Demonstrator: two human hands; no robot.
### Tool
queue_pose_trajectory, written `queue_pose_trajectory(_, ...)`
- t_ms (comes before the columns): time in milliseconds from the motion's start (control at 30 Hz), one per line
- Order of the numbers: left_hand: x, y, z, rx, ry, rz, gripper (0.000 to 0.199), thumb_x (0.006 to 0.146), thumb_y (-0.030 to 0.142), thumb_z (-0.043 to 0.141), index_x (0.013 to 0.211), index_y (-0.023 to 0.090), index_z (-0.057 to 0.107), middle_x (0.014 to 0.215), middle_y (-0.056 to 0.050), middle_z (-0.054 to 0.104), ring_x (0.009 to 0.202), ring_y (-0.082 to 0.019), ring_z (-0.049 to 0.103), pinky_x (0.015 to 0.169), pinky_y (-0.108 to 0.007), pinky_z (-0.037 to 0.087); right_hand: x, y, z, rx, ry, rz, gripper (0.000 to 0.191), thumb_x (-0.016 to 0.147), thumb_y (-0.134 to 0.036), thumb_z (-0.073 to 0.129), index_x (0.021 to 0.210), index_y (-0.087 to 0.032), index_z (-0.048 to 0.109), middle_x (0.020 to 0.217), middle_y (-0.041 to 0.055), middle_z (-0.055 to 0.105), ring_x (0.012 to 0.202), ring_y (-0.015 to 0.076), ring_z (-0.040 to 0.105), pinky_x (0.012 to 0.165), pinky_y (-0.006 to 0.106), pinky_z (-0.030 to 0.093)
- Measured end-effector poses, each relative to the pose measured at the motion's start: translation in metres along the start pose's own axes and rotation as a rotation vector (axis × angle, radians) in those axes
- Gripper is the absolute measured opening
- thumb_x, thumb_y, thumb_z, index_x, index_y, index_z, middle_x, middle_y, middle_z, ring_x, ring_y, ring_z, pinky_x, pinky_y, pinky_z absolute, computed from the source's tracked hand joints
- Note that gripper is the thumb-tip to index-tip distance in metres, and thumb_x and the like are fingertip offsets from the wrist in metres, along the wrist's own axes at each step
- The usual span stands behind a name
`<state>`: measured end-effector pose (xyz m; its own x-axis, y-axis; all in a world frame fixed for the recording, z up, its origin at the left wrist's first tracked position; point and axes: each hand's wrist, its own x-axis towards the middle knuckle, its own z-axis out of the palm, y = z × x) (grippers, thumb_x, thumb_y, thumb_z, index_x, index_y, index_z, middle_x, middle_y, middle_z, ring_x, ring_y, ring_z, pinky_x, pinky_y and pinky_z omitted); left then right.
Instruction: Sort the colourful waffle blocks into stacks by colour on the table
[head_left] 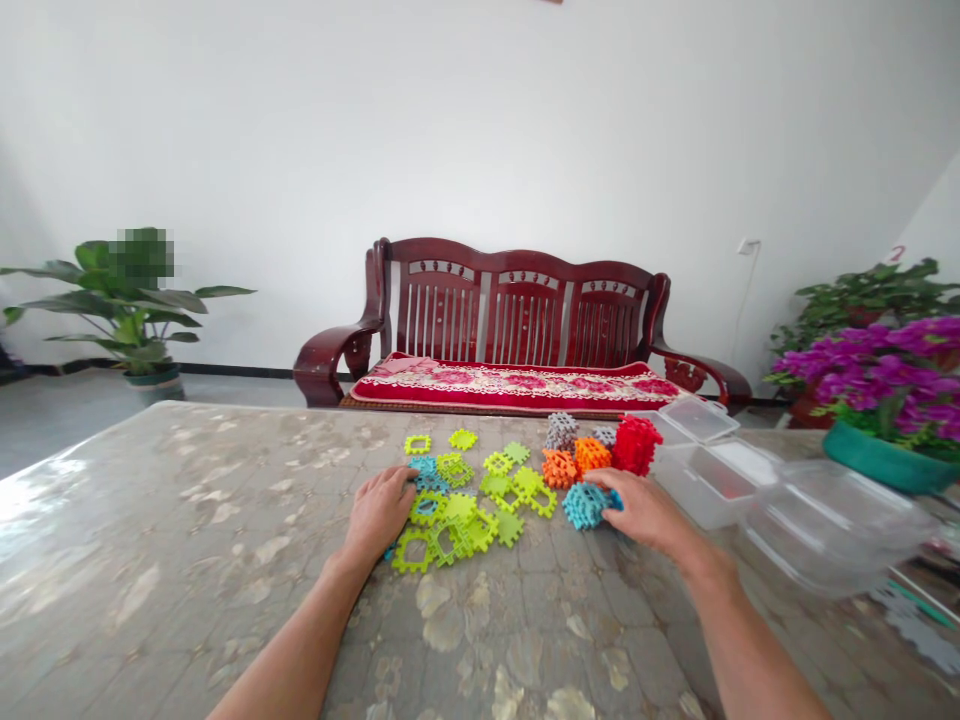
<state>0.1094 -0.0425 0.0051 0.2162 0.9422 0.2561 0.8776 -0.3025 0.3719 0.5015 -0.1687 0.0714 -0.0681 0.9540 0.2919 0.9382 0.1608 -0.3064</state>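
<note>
On the patterned table (225, 560), flat lime-green toothed pieces (459, 512) lie scattered and overlapping, with blue ones (427, 472) among them. My left hand (382, 508) rests at the left edge of this spread, its fingertips by the blue pieces; what it holds, if anything, is hidden. My right hand (637, 505) has its fingers closed around a blue piece (615, 499) beside a light-blue stack (583, 506). Behind it stand orange stacks (576, 462), a red stack (636, 446) and grey stacks (561, 431).
Clear plastic boxes (712, 490) and another clear container (832, 520) stand on the right. Purple flowers in a teal pot (889, 458) are at the far right, near grey pieces (919, 625). A wooden bench (525, 305) stands beyond the table.
</note>
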Motion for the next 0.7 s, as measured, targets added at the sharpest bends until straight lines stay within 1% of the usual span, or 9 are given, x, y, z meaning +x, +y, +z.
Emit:
queue_pose_trajectory(100, 0.000, 0.000, 0.001, -0.016, -0.004, -0.006, 0.033, 0.091, 0.026, 0.042, 0.115, 0.026, 0.065, 0.129, -0.005, 0.067, 0.123, -0.022, 0.058, 0.107, -0.039, 0.038, 0.002, -0.004, 0.001, 0.010, 0.068, -0.016, 0.053, 0.065, -0.007, 0.052, 0.110, -0.026, 0.073, 0.118, 0.0045, 0.072, 0.109, 0.0238, 0.066, 0.100, 0.040, 0.049)
queue_pose_trajectory(200, -0.001, 0.001, 0.000, -0.026, -0.008, -0.013, 0.034, 0.091, 0.025, 0.042, 0.115, 0.026, 0.065, 0.129, -0.004, 0.066, 0.124, -0.021, 0.057, 0.107, -0.038, 0.037, 0.006, -0.021, 0.010, 0.070, 0.099, -0.055, 0.046, 0.072, -0.009, 0.051, 0.109, -0.024, 0.072, 0.118, 0.0056, 0.072, 0.112, 0.0231, 0.065, 0.103, 0.042, 0.047)
queue_pose_trajectory(267, -0.002, 0.003, -0.001, -0.029, -0.005, -0.012, 0.033, 0.091, 0.025, 0.042, 0.115, 0.026, 0.065, 0.129, -0.004, 0.067, 0.124, -0.021, 0.057, 0.107, -0.038, 0.038, 0.007, -0.039, 0.023, 0.124, 0.082, -0.094, 0.042, 0.076, -0.010, 0.049, 0.108, -0.023, 0.072, 0.117, 0.0060, 0.072, 0.113, 0.0220, 0.064, 0.103, 0.041, 0.047)
queue_pose_trajectory(333, -0.002, 0.004, -0.002, -0.034, -0.004, -0.010, 0.034, 0.090, 0.024, 0.043, 0.115, 0.025, 0.066, 0.128, -0.005, 0.067, 0.123, -0.022, 0.057, 0.107, -0.039, 0.037, 0.006, -0.060, 0.040, 0.169, 0.064, -0.126, 0.042, 0.078, -0.008, 0.047, 0.109, -0.023, 0.072, 0.116, 0.0059, 0.072, 0.113, 0.0212, 0.064, 0.103, 0.040, 0.048)
queue_pose_trajectory(400, -0.003, 0.005, -0.003, -0.040, -0.005, -0.013, 0.034, 0.090, 0.024, 0.043, 0.115, 0.024, 0.066, 0.129, -0.006, 0.066, 0.123, -0.022, 0.057, 0.107, -0.040, 0.037, 0.003, -0.078, 0.060, 0.196, 0.063, -0.151, 0.044, 0.079, -0.007, 0.048, 0.113, -0.024, 0.070, 0.118, 0.0058, 0.071, 0.113, 0.0212, 0.064, 0.103, 0.041, 0.048)
queue_pose_trajectory(467, -0.004, 0.006, -0.004, -0.052, -0.005, -0.019, 0.034, 0.090, 0.024, 0.043, 0.116, 0.024, 0.066, 0.129, -0.006, 0.066, 0.123, -0.022, 0.057, 0.107, -0.039, 0.037, 0.000, -0.090, 0.078, 0.209, 0.079, -0.187, 0.044, 0.080, -0.008, 0.050, 0.117, -0.024, 0.069, 0.119, 0.0066, 0.071, 0.114, 0.0217, 0.064, 0.103, 0.042, 0.049)
queue_pose_trajectory(567, -0.005, 0.007, -0.006, -0.065, -0.006, -0.028, 0.033, 0.090, 0.023, 0.044, 0.114, 0.025, 0.066, 0.128, -0.005, 0.067, 0.122, -0.021, 0.057, 0.106, -0.038, 0.037, -0.002, -0.099, 0.098, 0.220, 0.148, -0.226, 0.045, 0.082, -0.009, 0.050, 0.120, -0.025, 0.068, 0.120, 0.0073, 0.070, 0.113, 0.0217, 0.064, 0.102, 0.042, 0.050)
queue_pose_trajectory(700, -0.005, 0.007, -0.007, -0.068, -0.019, -0.028, 0.033, 0.090, 0.023, 0.045, 0.115, 0.025, 0.066, 0.129, -0.005, 0.066, 0.122, -0.022, 0.057, 0.106, -0.039, 0.036, -0.001, -0.099, 0.109, 0.219, 0.239, -0.265, 0.044, 0.085, -0.009, 0.048, 0.120, -0.026, 0.068, 0.118, 0.0067, 0.071, 0.111, 0.0216, 0.065, 0.100, 0.042, 0.052)
